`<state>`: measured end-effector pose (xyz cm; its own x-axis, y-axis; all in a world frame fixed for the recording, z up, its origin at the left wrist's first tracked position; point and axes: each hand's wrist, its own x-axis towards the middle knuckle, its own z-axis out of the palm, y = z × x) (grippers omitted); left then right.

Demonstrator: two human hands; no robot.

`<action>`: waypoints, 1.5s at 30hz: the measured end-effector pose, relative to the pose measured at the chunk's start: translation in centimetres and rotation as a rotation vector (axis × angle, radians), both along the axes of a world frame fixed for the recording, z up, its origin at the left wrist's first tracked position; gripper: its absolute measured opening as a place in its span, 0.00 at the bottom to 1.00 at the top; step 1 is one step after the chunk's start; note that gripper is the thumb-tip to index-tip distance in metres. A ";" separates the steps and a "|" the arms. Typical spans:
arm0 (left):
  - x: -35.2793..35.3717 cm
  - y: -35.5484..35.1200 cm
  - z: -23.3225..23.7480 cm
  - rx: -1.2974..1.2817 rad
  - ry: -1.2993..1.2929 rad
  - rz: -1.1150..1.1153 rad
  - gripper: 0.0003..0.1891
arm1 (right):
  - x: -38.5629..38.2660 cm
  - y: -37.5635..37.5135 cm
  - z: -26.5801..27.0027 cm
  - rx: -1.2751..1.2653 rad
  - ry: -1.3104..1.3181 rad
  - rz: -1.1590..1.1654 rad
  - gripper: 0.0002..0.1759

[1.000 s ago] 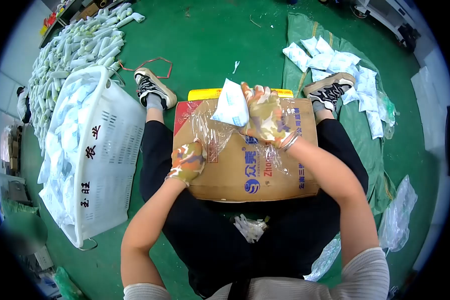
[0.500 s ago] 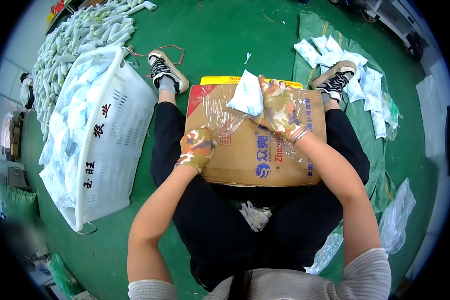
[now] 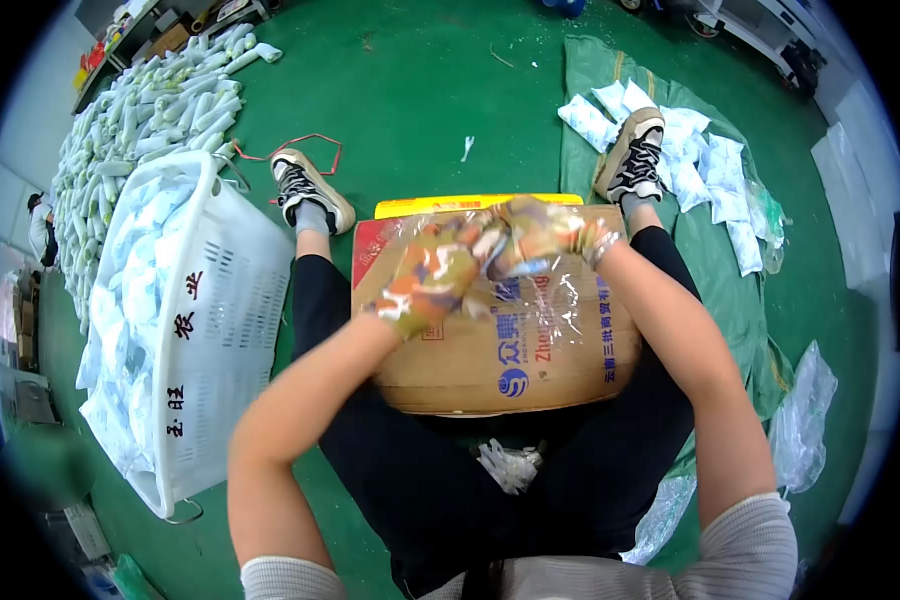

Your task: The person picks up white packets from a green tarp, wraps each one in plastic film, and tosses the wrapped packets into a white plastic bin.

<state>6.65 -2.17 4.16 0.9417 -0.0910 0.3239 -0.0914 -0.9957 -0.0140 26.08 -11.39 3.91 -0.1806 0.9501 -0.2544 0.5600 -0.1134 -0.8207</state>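
My left hand (image 3: pixel 432 272), in a camouflage-print glove, reaches over a brown cardboard box (image 3: pixel 440 375) lying across my legs. My right hand (image 3: pixel 542 238), gloved alike, meets it above the box's far half. Motion smears both hands, and the left fingers are hidden where the hands come together. A pale blue-white bit of a white packet (image 3: pixel 535 267) shows under my right hand, whose fingers are curled round it; most of the packet is covered. Clear wrinkled plastic film (image 3: pixel 570 300) lies on the box top, which carries blue and red print.
A white plastic basket (image 3: pixel 232 300) full of white packets stands at left, before a heap of wrapped long pale vegetables (image 3: pixel 150 120). On a green sheet (image 3: pixel 595 75) at right lie several white packets (image 3: pixel 725 165). Small pale strips (image 3: pixel 510 465) lie between my legs.
My left hand has moved up and right from the box's left edge to meet my right hand. The white packet, raised in plain sight before, is now mostly covered by my hands.
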 end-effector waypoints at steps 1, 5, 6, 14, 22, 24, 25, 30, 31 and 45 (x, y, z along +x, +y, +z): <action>1.2 0.9 0.1 -0.024 0.092 -0.004 0.21 | 0.5 0.2 0.2 -0.163 -0.063 -0.085 0.33; 4.0 2.3 2.6 -0.173 0.453 0.165 0.13 | -4.4 -4.9 -3.0 0.343 -0.210 -0.998 0.48; 5.0 2.6 1.7 -0.388 0.492 0.329 0.14 | -6.9 -6.9 -3.5 0.352 -0.489 -0.902 0.50; 3.0 0.4 4.9 -0.152 0.640 0.041 0.14 | -2.5 -11.7 1.6 0.884 -0.461 -0.966 0.18; -1.5 0.1 2.0 -0.788 0.892 -0.091 0.29 | -14.1 -13.0 3.0 0.293 -0.703 -0.386 0.34; -1.8 -0.9 1.0 -0.824 0.986 -0.032 0.32 | -15.7 -15.9 0.5 0.526 -0.805 -0.361 0.36; -1.2 -1.2 -0.8 -0.864 1.246 -0.017 0.33 | -15.8 -16.5 -1.3 0.559 -0.944 -0.313 0.39; -4.0 -3.7 -0.2 -0.347 0.790 0.070 0.31 | -12.1 -15.3 0.7 0.144 -0.463 -0.165 0.40; -3.9 -4.1 0.1 -0.345 0.798 0.073 0.31 | -10.5 -13.7 2.0 0.062 -0.432 -0.051 0.34; 0.1 -4.6 -6.8 -2.220 0.681 0.155 0.25 | -1.1 -2.9 -4.9 -0.074 0.030 0.363 0.28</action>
<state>6.80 -6.75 -2.68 0.8802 -0.1128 -0.4610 0.4378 0.5679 0.6970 25.02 -14.29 -1.02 -0.5108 0.8022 -0.3092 0.5506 0.0290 -0.8343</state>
